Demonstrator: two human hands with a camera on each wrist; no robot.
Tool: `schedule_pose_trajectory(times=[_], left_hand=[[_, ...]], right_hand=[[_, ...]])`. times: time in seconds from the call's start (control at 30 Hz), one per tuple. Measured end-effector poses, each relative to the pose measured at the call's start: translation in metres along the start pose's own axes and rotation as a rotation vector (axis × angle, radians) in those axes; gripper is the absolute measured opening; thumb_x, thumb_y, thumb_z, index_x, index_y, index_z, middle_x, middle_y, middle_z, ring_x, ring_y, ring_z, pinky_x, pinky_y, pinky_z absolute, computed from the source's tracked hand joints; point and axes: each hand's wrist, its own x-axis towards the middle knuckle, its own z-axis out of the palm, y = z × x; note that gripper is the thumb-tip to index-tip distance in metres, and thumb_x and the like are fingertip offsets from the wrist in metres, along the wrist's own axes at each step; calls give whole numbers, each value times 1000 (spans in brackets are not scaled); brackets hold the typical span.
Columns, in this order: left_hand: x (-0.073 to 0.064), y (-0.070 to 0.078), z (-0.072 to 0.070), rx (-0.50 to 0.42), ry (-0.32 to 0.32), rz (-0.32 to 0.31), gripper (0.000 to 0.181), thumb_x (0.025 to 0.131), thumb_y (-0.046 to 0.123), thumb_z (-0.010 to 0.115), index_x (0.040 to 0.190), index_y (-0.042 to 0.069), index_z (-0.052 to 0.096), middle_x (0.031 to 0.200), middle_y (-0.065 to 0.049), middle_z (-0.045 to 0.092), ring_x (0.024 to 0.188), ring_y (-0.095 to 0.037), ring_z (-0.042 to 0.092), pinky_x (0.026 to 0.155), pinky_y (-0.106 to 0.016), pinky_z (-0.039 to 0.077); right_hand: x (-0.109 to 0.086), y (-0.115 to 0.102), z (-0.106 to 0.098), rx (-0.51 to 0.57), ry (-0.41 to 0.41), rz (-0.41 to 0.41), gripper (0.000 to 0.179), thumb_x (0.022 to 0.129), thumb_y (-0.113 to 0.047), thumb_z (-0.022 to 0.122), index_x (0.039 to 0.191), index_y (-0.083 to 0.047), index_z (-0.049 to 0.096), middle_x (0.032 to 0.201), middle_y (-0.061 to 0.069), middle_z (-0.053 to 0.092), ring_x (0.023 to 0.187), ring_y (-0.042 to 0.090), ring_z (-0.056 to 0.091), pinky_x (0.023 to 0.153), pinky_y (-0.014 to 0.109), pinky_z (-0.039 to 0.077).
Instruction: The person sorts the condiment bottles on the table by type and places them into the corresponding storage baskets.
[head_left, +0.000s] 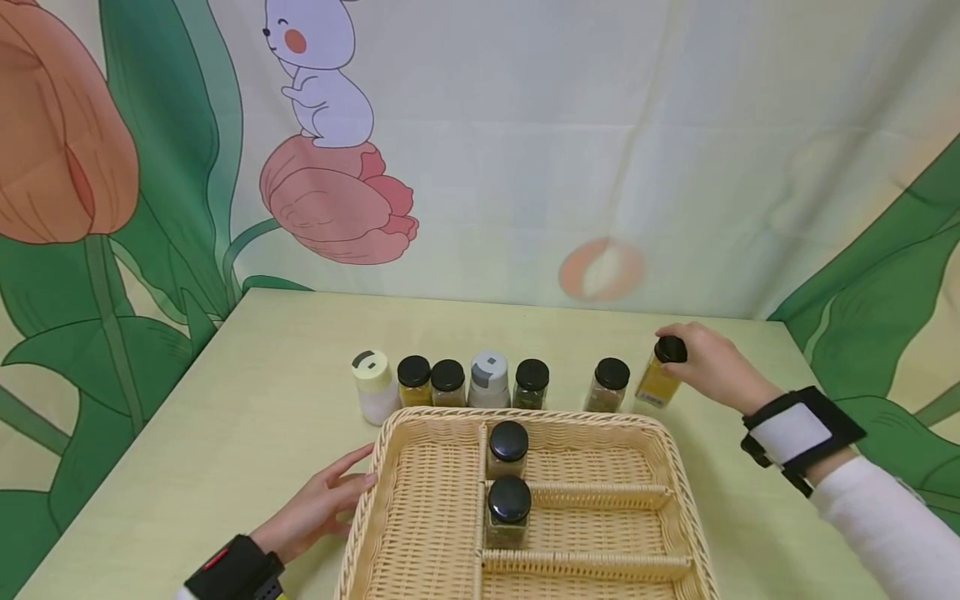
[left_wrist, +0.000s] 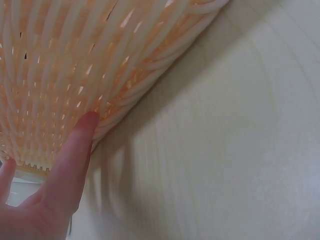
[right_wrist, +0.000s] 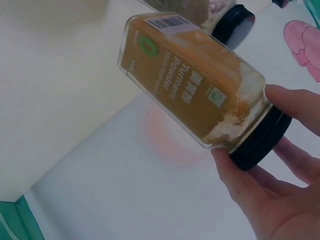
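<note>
My right hand (head_left: 716, 367) pinches a turmeric powder jar (head_left: 657, 382) near its black lid, behind the basket's right corner. In the right wrist view the turmeric label on the jar (right_wrist: 185, 82) is readable, and thumb and fingers close round the lid end. The jar tilts slightly in the head view. At the left side of a wicker basket (head_left: 360, 521), my left hand (head_left: 318, 508) touches the wall with extended fingers. The left wrist view shows a finger against the basket weave (left_wrist: 55, 75). Two black-lidded jars, one rear (head_left: 508, 446) and one nearer (head_left: 509, 508), stand inside beside the long divider.
Behind the basket stand a yellow-capped bottle (head_left: 375, 387), a grey-capped bottle (head_left: 489, 379) and several black-lidded spice jars, one (head_left: 607, 385) near the turmeric jar. Dividers (head_left: 585, 496) split the basket into compartments. A printed curtain (head_left: 510, 167) hangs along the table's back edge.
</note>
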Motion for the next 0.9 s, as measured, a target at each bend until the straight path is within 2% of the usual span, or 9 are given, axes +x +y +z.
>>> schedule_pose_trajectory(times=[0.4,0.9], left_hand=[[0,-1,0,5,6,8,63,89,37,49,138,14,17,130,-29,36,105,-33,49,77,-56,47],[0,0,0,10,14,4,64,88,37,50,138,14,17,129,-29,37,106,-34,49,78,-57,46]], right_hand=[[-9,-20,-17,-12,4,-48,40,78,-4,62,113,6,47,105,28,54,92,37,52,72,52,49],[-26,-59,-20,-78,-6,-181,41,77,-7,64,114,2,49,103,23,55,91,33,54,72,48,50]])
